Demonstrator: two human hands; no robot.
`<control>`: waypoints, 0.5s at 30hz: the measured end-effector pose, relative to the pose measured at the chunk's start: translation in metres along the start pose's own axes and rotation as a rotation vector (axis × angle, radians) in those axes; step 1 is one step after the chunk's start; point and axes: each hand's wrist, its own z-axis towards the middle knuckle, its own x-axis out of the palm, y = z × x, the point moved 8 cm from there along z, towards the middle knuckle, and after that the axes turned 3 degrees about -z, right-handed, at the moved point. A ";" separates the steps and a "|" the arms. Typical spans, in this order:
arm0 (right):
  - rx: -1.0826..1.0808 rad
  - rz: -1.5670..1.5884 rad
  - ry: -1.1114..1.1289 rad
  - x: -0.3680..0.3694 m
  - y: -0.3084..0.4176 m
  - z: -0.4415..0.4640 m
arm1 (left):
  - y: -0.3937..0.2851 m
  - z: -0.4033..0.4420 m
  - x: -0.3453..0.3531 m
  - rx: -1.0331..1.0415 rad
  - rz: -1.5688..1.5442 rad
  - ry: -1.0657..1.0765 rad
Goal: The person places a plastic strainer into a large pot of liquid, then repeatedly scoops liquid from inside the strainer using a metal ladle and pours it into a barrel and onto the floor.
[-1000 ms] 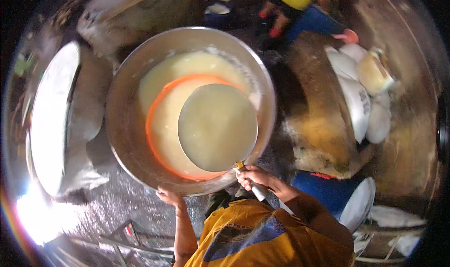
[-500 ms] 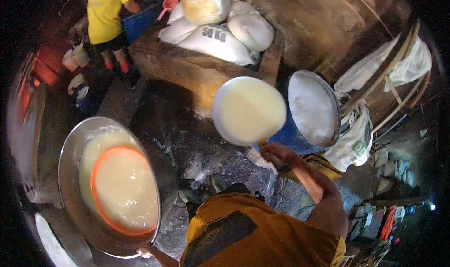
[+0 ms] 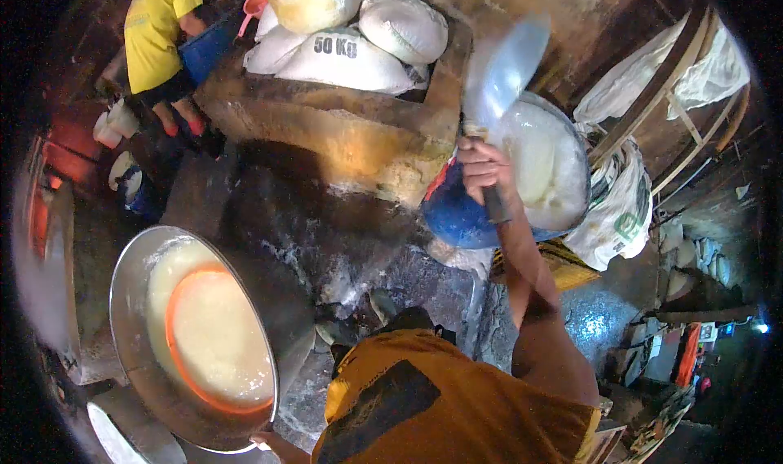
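My right hand [image 3: 487, 170] is wrapped round the handle of a large metal scoop [image 3: 510, 68], which is tipped on edge over a blue barrel [image 3: 461, 215]. Pale, foamy liquid fills the barrel. At the lower left, my left hand [image 3: 265, 441] is at the rim of a wide metal basin [image 3: 139, 325]; its fingers are only partly seen. Inside the basin, an orange ring [image 3: 174, 333] surrounds more of the cream-coloured liquid.
White sacks [image 3: 342, 60], one marked 50 Kg, lie on a raised ledge [image 3: 326, 121] with a pot [image 3: 314, 6] on top. A person in a yellow shirt [image 3: 159, 32] bends over a blue container [image 3: 208, 52]. White bags [image 3: 620, 227] hang at the right.
The scoop has gone from above the basin, full of liquid, to the barrel, where it is now tipped up. The view has turned right, and the basin now shows at the lower left.
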 end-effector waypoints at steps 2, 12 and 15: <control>0.021 -0.608 -0.403 0.008 -0.043 0.021 | -0.003 0.000 0.000 0.012 0.002 0.005; 0.506 -1.159 -0.275 -0.065 -0.400 0.186 | 0.013 -0.013 -0.011 0.037 0.147 0.045; 0.455 -1.303 -0.199 -0.111 -0.489 0.236 | 0.032 -0.013 0.003 -0.067 -0.025 -0.169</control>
